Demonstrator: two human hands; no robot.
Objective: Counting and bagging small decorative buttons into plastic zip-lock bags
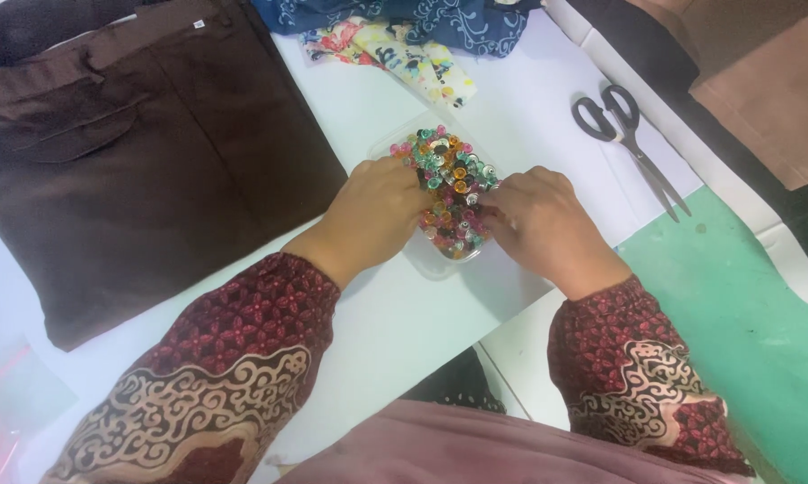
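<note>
Mid-frame, both hands, left hand [379,208] and right hand [536,218], pinch into the beads [447,193]; a nudge could tip the tray [419,260], scattering them across the table [395,332].

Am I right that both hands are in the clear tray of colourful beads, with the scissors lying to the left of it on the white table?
Not quite: the head view shows the scissors to the right of the clear tray. Both the left hand and the right hand are indeed in the colourful beads on the white table.

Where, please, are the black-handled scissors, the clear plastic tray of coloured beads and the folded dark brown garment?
black-handled scissors [621,123], head view, on the pivot just below the handles.
clear plastic tray of coloured beads [419,262], head view, on its bare near rim.
folded dark brown garment [144,170], head view, on the middle of the cloth.
</note>
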